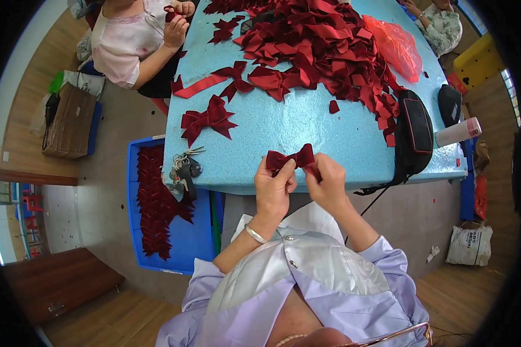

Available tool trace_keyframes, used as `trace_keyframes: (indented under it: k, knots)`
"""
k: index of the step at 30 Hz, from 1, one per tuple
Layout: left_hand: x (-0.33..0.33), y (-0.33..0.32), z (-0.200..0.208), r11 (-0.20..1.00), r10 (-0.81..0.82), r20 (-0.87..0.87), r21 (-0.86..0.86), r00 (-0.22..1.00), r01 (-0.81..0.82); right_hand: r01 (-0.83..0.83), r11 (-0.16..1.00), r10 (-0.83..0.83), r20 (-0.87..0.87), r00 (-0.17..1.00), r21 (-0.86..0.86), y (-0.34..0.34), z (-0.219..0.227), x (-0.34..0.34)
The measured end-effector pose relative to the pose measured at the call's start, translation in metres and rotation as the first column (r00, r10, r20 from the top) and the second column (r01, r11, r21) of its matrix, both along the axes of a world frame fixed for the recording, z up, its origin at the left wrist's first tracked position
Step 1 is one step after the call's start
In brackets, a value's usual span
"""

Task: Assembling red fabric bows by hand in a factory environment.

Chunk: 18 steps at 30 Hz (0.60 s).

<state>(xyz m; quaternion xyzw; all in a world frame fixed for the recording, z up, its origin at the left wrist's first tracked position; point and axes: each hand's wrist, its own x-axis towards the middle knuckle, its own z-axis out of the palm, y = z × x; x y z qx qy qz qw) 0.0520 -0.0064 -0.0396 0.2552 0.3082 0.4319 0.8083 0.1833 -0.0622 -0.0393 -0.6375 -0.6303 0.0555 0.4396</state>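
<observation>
Just past the table's near edge, I hold a dark red velvet bow [290, 159] in front of me. My left hand [275, 188] pinches it around the middle, thumb over the knot. At the bow's right loop, the fingers of my right hand [325, 178] are closed on it. Farther left on the blue table [255, 124] lies a finished-looking bow [209, 120]. Beyond it a loose ribbon strip [200, 86] and more bows stretch toward a large heap of red ribbon pieces [324, 46].
A blue crate [202, 237] with rows of bows [153, 202] stands left of the table. Keys [185, 170] lie at the corner. A black bag [415, 130], a pale bottle [458, 132] and a red plastic bag [393, 46] are on the right. A co-worker [136, 43] sits far left, another [440, 26] far right.
</observation>
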Motion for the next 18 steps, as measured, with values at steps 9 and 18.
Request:
trace_keyframes:
  k: [9,18]
  knots:
    - [0.001,0.008,-0.008,0.999,-0.035,-0.069,-0.012,0.997,0.034,-0.028,0.976,-0.138,-0.712,0.689,-0.217,-0.006,-0.007,-0.005]
    - [-0.023,0.004,-0.003,0.678,0.483,-0.805,0.593,0.345,0.435,0.101,0.899,-0.048,0.133,0.99,-0.426,-0.018,0.016,0.012]
